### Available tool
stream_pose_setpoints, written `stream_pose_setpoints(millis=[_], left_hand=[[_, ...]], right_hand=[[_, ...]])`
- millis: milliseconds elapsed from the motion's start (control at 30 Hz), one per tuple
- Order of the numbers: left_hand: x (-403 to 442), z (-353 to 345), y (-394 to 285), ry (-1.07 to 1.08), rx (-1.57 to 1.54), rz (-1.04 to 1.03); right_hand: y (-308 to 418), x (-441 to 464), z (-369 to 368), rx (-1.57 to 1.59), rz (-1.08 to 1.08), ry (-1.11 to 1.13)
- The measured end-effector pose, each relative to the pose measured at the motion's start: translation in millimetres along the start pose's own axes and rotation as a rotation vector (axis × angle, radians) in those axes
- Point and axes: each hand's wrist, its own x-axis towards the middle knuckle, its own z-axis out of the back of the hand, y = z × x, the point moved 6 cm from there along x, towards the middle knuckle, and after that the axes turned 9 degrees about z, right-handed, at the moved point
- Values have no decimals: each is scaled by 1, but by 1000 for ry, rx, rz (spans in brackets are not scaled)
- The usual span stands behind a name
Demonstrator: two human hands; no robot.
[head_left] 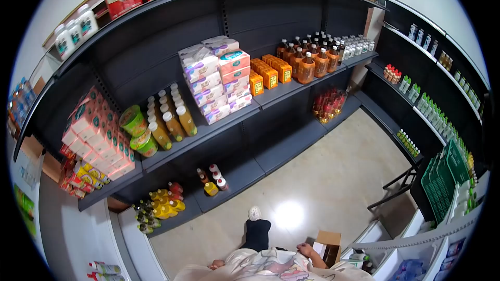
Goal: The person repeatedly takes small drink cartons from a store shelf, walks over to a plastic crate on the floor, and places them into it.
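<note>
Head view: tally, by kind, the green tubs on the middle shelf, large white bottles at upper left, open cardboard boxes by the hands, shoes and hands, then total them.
Green tubs: 2
Large white bottles: 3
Open cardboard box: 1
Shoe: 1
Hands: 2
Total: 9

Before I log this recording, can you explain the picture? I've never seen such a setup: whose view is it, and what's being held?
There's no machine here, just a person's two bare hands. The only picture comes from a camera worn on the head, looking forward and down. At the bottom, the left hand shows beside the shirt, and the right hand is near an open box. I can't tell whether either holds anything. Ahead, the middle shelf bears green tubs, tissue packs, orange boxes and bottles.
</note>
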Motion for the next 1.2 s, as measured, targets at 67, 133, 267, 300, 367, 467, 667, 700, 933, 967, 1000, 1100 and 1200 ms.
stream_pose_setpoints(millis=[67,133,267,300,367,467,667,700,933,967,1000,1100,1200], left_hand=[[26,17,-2,4,-38,73],[60,49,-21,-16,-31,77],[139,120,-89,-190,61,-173],[163,144,-117,-288,151,-309],[203,188,-182,-416,389,-528],[247,270,-265,-391,-580,-478],[140,463,-467,-250,-651,-611],[129,482,-488,-271,-660,-667],[127,592,-582,-711,-571,-757],[134,605,-590,-750,-585,-719],[141,616,-597,-789,-601,-675],[164,638,-615,-863,-681,-573],[179,646,-629,-767,-814,-487]], right_hand=[[5,14,14,1,-74,-13],[30,43,36,-86,-89,40],[90,117,63,-130,-180,1],[111,143,67,-118,-217,-10],[154,221,74,-455,168,34],[280,269,85,-508,323,-161],[550,246,102,-151,837,-200],[579,245,108,-150,924,-213],[759,266,169,-399,1359,-369],[776,280,174,-435,1368,-347],[791,292,178,-490,1402,-349],[822,331,182,-717,1480,-271],[822,352,184,-739,1519,-152]])
